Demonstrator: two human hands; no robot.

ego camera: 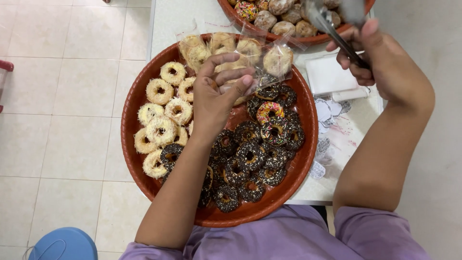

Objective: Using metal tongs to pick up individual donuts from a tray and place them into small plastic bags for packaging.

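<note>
Filling most of the view, a round reddish-brown tray (144,179) sits on a pale table (169,17) and holds ring doughnuts: pale, shred-coated ones (160,130) on its left side, dark chocolate ones (250,155) with sprinkles on its right. A second tray (293,38) of the same colour lies beyond it, cut off by the top edge, with rounder sugared and sprinkled pastries inside.

Over the near tray's far half, the left hand (216,98) is pinched shut on a clear plastic bag (269,65), thumb and fingertips gripping it just above the doughnuts. The bag lies among several filled clear bags (211,48) along the tray's far rim, and where one ends and the next begins is hard to make out.

Well apart to the right, over the table's edge, the right hand (385,67) is clamped around metal tongs (332,29), whose blurred tips point toward the far tray; whether they grip anything cannot be told.

Beneath that hand rest a white box (329,77) and small paper cut-outs (327,113). A lilac shirt (288,238) covers the tray's near rim.
</note>
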